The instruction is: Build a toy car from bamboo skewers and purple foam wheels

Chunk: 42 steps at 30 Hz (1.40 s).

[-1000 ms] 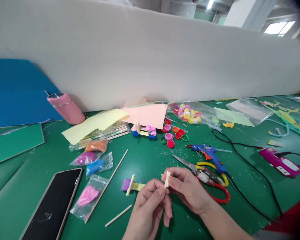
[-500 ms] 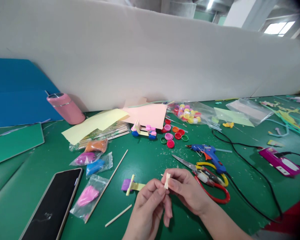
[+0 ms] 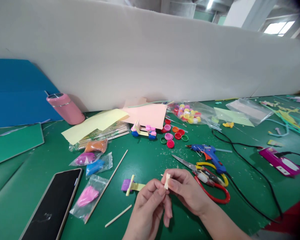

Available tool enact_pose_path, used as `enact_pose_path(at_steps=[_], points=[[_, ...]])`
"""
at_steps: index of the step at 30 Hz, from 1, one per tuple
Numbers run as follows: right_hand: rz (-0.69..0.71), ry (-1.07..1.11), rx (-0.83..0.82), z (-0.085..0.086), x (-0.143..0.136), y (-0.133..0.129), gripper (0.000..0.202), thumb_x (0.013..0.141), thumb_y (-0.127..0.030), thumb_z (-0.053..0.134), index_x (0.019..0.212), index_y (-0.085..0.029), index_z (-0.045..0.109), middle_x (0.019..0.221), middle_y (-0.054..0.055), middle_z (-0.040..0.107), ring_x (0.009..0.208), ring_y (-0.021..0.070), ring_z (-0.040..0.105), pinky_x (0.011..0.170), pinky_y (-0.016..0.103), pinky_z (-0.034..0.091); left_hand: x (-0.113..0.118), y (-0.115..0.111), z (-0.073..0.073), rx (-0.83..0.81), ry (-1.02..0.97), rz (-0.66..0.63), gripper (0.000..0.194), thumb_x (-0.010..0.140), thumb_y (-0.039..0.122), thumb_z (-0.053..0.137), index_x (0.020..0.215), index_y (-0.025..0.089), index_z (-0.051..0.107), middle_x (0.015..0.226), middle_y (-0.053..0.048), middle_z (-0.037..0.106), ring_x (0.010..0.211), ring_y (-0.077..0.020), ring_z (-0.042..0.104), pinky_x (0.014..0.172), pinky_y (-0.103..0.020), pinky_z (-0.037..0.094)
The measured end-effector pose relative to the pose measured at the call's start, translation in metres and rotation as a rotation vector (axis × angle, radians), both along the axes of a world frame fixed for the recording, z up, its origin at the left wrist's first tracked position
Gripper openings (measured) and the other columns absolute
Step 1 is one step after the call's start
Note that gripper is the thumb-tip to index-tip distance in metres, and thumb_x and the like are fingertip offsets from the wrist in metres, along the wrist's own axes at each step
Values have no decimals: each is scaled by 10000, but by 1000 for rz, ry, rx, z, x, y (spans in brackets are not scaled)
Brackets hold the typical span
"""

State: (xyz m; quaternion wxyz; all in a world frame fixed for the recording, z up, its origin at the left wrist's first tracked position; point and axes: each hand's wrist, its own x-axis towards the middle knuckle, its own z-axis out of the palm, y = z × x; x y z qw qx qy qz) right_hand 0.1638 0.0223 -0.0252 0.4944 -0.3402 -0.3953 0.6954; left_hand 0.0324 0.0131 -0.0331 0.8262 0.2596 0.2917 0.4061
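Between my fingertips is a small cream-coloured piece point(image 3: 167, 181), held upright. My right hand point(image 3: 187, 191) pinches it from the right, with thumb and forefinger. My left hand point(image 3: 151, 206) has its thumb and forefinger closed at the lower end of the same piece. Just left of my left hand lies a purple block point(image 3: 126, 184) with a pale yellow stick across it and a yellow strip running partly behind my fingers. A short wooden stick point(image 3: 118, 216) and a long one point(image 3: 107, 185) lie further left. Scissors point(image 3: 212, 183) with red handles rest beside my right hand.
A blue glue gun point(image 3: 210, 155) and its black cord lie at the right. Left are a phone point(image 3: 53, 205), bags of clay point(image 3: 88, 196) and a pink bottle point(image 3: 66, 108). Behind are coloured caps point(image 3: 169, 136), a small blue-and-pink model point(image 3: 143, 131) and paper sheets point(image 3: 147, 113).
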Motion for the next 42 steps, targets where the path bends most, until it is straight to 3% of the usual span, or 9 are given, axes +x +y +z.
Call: enact_pose_path(at_steps=[10,15,17,23,27,30,34,39,42], points=[[3,36,-35,-2,-1,0,224,718,-368,674,695,-146,643,591,-20,496,540,104,448,527,215,343,1,-1,2,-4,6,11,176,776,306,591,693,172,512,432,8,579,336,-69,419,341,-150,311],[-5,58,-98,-4,3,-1,348,679,-403,705,934,-172,654,695,-4,543,568,95,437,540,214,327,3,-1,5,-11,34,67,174,771,293,597,681,162,526,420,16,555,341,-63,395,348,-150,298],[-40,39,-92,-3,7,0,364,707,-412,680,980,-175,634,687,-15,517,550,82,398,526,209,303,3,0,6,-18,49,80,177,765,292,602,674,158,531,418,17,546,353,-64,392,354,-151,295],[-288,-201,-41,-6,29,-2,164,799,-339,606,857,-186,609,635,-46,444,553,82,363,514,211,279,4,1,7,-15,119,132,191,765,306,602,672,158,526,408,20,548,349,-58,386,372,-152,268],[-321,-346,-23,-6,35,-8,167,807,-344,594,848,-183,594,634,-43,441,569,91,367,514,210,284,7,-2,7,43,250,157,186,765,312,599,678,165,525,425,31,545,350,-58,391,393,-160,275],[-283,-396,5,-3,31,-13,174,813,-354,582,859,-187,580,650,-40,451,573,92,371,522,211,301,10,-7,6,212,462,233,160,764,289,595,661,177,545,440,35,530,384,-82,424,412,-180,307],[-234,-469,86,5,24,-18,178,825,-364,558,832,-186,574,672,-28,469,587,99,383,521,213,310,11,-12,-2,622,804,422,86,712,156,621,643,196,590,503,23,543,457,-120,481,473,-214,357],[-209,-572,158,12,19,-22,199,836,-365,533,769,-178,546,648,-32,441,583,106,374,524,223,313,5,-10,-8,1128,1063,420,103,759,102,534,729,192,575,589,-8,576,535,-148,527,524,-234,416],[-227,-609,163,11,17,-23,195,837,-353,529,751,-178,542,648,-28,455,584,109,388,523,224,321,5,-8,-8,1321,1123,466,122,767,68,508,737,181,543,578,-8,577,527,-142,532,539,-239,436]])
